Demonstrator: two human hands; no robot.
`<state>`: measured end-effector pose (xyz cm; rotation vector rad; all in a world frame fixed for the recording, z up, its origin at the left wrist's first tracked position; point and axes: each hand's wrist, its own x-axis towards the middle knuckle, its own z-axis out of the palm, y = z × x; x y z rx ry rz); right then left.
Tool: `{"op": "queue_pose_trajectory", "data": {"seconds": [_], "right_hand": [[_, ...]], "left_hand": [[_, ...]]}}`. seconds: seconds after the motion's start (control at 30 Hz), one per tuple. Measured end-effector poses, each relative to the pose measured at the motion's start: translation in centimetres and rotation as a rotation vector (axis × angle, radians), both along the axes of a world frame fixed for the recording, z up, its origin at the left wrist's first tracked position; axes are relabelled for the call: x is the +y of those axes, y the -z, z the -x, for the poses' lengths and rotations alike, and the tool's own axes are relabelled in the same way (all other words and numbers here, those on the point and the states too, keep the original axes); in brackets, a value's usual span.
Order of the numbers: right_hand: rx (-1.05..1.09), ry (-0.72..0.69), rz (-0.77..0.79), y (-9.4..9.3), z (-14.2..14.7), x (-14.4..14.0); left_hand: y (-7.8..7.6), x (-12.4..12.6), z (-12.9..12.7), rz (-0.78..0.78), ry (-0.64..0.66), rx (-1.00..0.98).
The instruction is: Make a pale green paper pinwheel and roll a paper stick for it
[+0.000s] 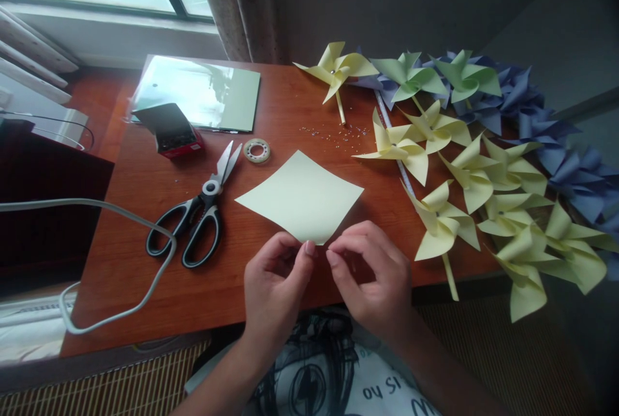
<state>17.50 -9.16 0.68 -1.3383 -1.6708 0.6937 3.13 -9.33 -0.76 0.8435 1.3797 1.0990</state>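
A pale yellow square sheet of paper [302,197] is held out over the table, turned cornerwise, its near corner curling slightly. My left hand [278,284] pinches that near corner between thumb and fingers. Just right of the corner, my right hand [372,274] has its thumb and forefinger pinched close together, apart from the sheet; anything between these fingertips is too small to make out. Left of the paper lie black-handled scissors [193,216] with their blades apart, and a roll of clear tape [256,151] is beyond its left corner.
Yellow pinwheels [442,219], green pinwheels [411,77] and blue pinwheels [587,177] crowd the right side. Tiny beads [341,138] are scattered behind the paper. An opened small box [178,138] and a plastic-wrapped paper pack [203,90] sit back left. A white cable [140,209] loops over the left edge.
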Motion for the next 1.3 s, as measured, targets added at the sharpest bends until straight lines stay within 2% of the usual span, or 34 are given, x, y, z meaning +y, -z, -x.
{"op": "queue_pose_trajectory", "data": {"seconds": [0.13, 0.23, 0.3, 0.47, 0.7, 1.07, 1.3], "right_hand": [[0.312, 0.008, 0.421, 0.4, 0.9, -0.7], [0.536, 0.048, 0.535, 0.9, 1.5, -0.6], [0.576, 0.086, 0.529, 1.2, 1.8, -0.5], [0.417, 0.129, 0.447, 1.7, 1.8, -0.7], [0.355, 0.111, 0.336, 1.9, 1.7, -0.9], [0.483, 0.098, 0.459, 2.5, 1.4, -1.0], [0.685, 0.012, 0.556, 1.6, 1.1, -0.2]], "left_hand": [[0.1, 0.0, 0.0, -0.005, -0.010, -0.031], [-0.2, 0.1, -0.2, -0.005, -0.002, -0.025], [-0.3, 0.1, -0.3, -0.014, 0.000, -0.013], [-0.4, 0.0, -0.1, -0.047, 0.014, 0.015], [-0.4, -0.2, -0.2, -0.038, 0.003, 0.022], [-0.3, -0.3, -0.4, -0.077, 0.024, -0.033], [0.2, -0.4, -0.1, -0.106, 0.066, -0.115]]}}
